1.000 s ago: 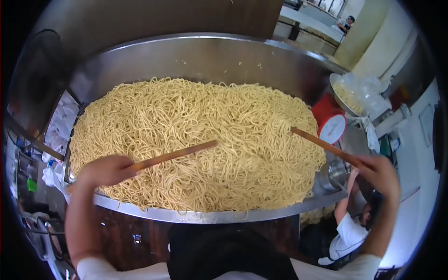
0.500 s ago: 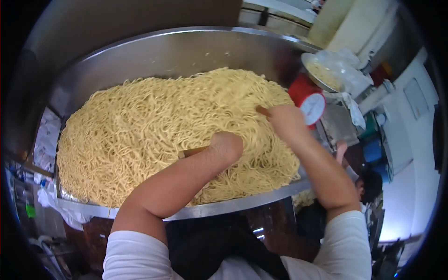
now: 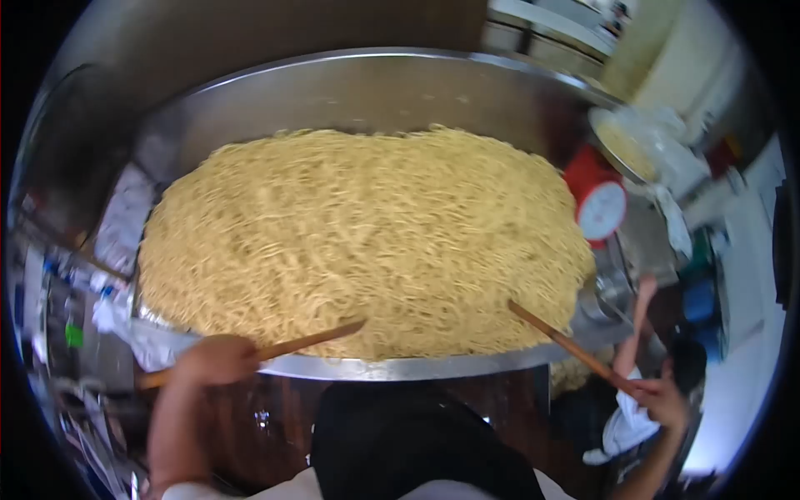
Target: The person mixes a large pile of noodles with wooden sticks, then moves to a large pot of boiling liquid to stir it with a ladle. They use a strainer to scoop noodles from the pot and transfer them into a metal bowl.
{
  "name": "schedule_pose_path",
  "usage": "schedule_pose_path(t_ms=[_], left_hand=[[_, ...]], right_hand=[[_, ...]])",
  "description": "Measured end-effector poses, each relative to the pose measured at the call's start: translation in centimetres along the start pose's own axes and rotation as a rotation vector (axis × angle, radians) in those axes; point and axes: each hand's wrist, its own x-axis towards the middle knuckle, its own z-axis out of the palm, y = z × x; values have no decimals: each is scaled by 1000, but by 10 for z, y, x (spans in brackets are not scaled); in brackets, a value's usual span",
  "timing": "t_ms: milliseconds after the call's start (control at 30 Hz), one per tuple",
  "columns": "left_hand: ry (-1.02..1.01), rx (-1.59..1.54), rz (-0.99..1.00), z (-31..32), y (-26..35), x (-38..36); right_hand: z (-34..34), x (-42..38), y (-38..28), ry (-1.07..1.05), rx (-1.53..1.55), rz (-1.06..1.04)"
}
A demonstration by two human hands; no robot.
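Observation:
A big heap of yellow noodles (image 3: 367, 233) fills a wide metal tray (image 3: 400, 369). My left hand (image 3: 218, 360) is wrapped round a wooden stick (image 3: 312, 338) at the tray's near left edge; the stick's tip lies over the front of the noodles. On the right, my right hand (image 3: 664, 402) grips the lower end of a second wooden stick (image 3: 575, 348). That stick slants up and left, its tip at the near right part of the heap. Both hands are outside the tray, and the left one is slightly blurred.
Right of the tray stands a red scale (image 3: 602, 208) with a white dial and a bowl of noodles (image 3: 621, 146) on top, beside a plastic bag (image 3: 671, 150). Another person's arm (image 3: 640, 321) shows at the lower right. A white plastic bag (image 3: 125, 325) hangs at the left.
Both hands have pulled back from over the noodles toward me and apart, bringing the sticks to the near edge. The noodle surface looks flatter and more even. The view has shifted slightly.

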Motion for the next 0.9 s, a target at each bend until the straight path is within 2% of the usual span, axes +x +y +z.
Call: schedule_pose_path(t_ms=[33,67,100,133,167,233,267,333,367,400,433,467,533,567,633,667,700,733,767,833,867,900], left_hand=[[-30,34,-59,9,39,23],[-3,63,-121,27,74,62],[244,-99,236,52,91,91],[484,-90,383,88,107,139],[386,-73,319,102,135,175],[436,-314,282,113,161,163],[481,-343,246,109,162,146],[549,-386,153,99,141,103],[635,-360,175,95,121,79],[721,-330,194,96,97,58],[746,-357,127,100,70,41],[762,-412,57,105,45,23],[774,-516,-53,129,1,-11],[806,-539,-94,147,-19,-27],[731,-671,-125,193,-57,-62],[744,-736,-189,223,-73,-77],[759,-803,-249,259,-91,-94],[725,-873,-318,295,-106,-107],[690,-947,-379,330,-120,-119],[596,-1038,-475,394,-143,-151],[556,-1066,-495,421,-156,-164],[513,-1096,-518,444,-167,-181]], right_hand=[[51,40,-7,-50,92,-203],[101,77,-8,57,109,-113],[148,102,-27,25,164,-196],[190,146,-11,15,194,-309],[223,142,-36,25,185,-352],[249,153,-40,-9,85,-439],[248,167,-32,26,-94,-501],[234,202,-33,178,-415,-584],[226,217,-43,287,-567,-604],[215,252,-48,304,-493,-709],[215,277,-63,317,-417,-811],[228,271,-96,270,-437,-867],[282,211,-190,202,-477,-928],[315,195,-218,175,-492,-976],[382,153,-262,-12,-539,-1171],[417,123,-279,-34,-555,-1210],[455,79,-291,-170,-623,-1215],[486,44,-298,-307,-702,-1207],[513,18,-302,-324,-734,-1236],[568,-29,-306,-600,-856,-1177],[593,-48,-308,-617,-892,-1203],[618,-66,-309,-721,-944,-1206]])
